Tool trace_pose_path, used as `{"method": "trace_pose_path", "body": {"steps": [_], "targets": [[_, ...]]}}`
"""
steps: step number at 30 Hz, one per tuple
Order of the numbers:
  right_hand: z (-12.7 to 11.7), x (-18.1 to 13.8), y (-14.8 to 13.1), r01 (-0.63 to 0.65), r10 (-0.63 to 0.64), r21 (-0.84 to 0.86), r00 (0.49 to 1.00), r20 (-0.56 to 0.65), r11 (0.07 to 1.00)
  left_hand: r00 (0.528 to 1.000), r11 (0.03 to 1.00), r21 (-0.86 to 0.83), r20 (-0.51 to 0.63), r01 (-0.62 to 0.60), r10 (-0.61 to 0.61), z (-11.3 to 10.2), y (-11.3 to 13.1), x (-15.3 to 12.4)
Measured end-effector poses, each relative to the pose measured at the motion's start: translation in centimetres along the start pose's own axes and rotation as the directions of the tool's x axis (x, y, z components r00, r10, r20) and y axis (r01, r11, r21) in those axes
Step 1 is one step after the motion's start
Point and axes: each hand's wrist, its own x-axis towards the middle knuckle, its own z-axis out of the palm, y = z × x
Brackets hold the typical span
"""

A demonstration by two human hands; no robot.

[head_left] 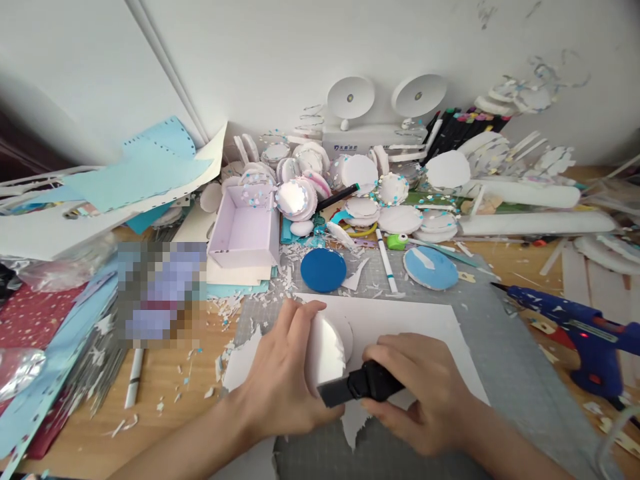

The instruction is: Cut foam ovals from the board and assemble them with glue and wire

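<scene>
My left hand is wrapped round a white foam disc and holds it tilted over the work surface. In my right hand is a black utility knife. Its wide, dark blade lies against the disc's lower edge, close to my left thumb. Beneath both hands lies a sheet of white paper with torn or cut edges, on a grey cutting mat. A round outline shows on the paper beside the disc. My left fingertips partly cover the disc's upper left side.
Blue discs, a white marker and a green punch lie beyond the paper. A lilac box stands behind, left. A blue hot glue gun rests at right. Several foam discs crowd the back; scraps litter the desk.
</scene>
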Motion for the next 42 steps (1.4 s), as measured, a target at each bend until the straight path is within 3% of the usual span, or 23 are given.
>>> {"method": "trace_pose_path", "body": {"steps": [9,23,33,42], "targets": [[0.61,-0.22,0.14,0.018,-0.021,-0.061,0.999,-0.050,0.998,0.995,0.997,0.069,-0.090,-0.035,0.041,0.03,-0.17,0.04],[0.66,-0.26,0.10,0.026,-0.030,-0.067,0.998,-0.055,0.997,0.986,0.992,0.057,-0.112,-0.113,0.119,0.00,-0.24,0.05],[0.55,-0.46,0.38,0.034,-0.040,-0.100,0.998,-0.058,0.994,0.992,0.998,0.014,-0.107,-0.067,0.069,-0.23,-0.21,0.03],[0.64,-0.45,0.02,0.034,-0.039,-0.094,0.998,-0.044,0.995,0.981,0.986,0.060,-0.108,-0.158,0.164,-0.04,-0.20,-0.04]]}}
